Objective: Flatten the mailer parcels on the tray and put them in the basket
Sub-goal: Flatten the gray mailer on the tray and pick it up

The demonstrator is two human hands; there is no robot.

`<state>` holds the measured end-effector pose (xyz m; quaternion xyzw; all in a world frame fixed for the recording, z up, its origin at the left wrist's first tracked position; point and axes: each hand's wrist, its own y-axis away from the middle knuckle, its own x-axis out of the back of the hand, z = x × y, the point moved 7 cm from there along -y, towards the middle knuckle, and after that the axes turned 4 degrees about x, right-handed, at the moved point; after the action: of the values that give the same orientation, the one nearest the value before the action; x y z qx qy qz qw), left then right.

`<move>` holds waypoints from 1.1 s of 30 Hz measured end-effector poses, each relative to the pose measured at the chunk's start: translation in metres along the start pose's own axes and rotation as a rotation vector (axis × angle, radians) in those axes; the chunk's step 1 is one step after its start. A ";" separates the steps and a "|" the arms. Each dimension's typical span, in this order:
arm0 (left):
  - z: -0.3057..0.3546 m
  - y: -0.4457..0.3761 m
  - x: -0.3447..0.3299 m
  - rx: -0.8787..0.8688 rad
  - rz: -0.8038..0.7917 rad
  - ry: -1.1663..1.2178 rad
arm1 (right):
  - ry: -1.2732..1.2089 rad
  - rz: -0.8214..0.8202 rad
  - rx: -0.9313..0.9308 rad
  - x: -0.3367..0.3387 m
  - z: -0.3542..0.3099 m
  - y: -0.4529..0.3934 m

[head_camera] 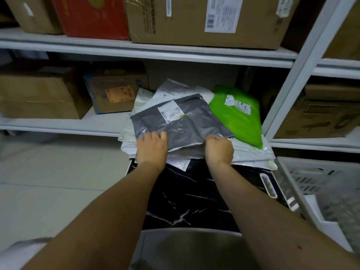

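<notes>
Both hands at the near edge of a grey mailer (181,121) topping a heap of parcels; left hand (152,147) over its near left corner, fingers curled onto the film, seemingly gripping; right hand (219,148) clenched on the near right edge, pinching it. Grey mailer lying fairly flat, white label (170,112) near its far left corner. Beneath it, white mailers (171,90) fanned out toward the far side and left; green mailer (239,115) at the heap's right side, touching the grey one, carrying its own label. Heap sitting across the tray's far edge, spilling onto the lower shelf (58,123) behind; tray (187,197) black with white veining, its near half bare, slot handle at its right edge. Basket (319,191) pale, latticed, just beside the tray's right edge; contents hard to make out. Cardboard boxes (39,94) on the lower shelf to the left, more on the shelf above, among them a red box (91,14).
</notes>
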<state>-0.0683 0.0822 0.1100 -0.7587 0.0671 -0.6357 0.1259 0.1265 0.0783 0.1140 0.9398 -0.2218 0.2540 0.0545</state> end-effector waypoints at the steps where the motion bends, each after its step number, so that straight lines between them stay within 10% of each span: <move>1: 0.004 0.012 0.006 -0.052 0.003 -0.024 | 0.028 0.005 -0.042 0.007 0.011 0.010; 24: 0.042 0.227 -0.064 -0.432 -0.915 -0.117 | 0.564 -0.229 -0.374 0.053 0.173 0.157; 33: 0.046 0.185 -0.050 -0.377 -0.548 -0.210 | 0.525 -0.218 -0.476 0.042 0.194 0.157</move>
<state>-0.0215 -0.0773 0.0046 -0.8196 -0.0361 -0.5408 -0.1858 0.1769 -0.1207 -0.0340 0.8218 -0.1518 0.4203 0.3535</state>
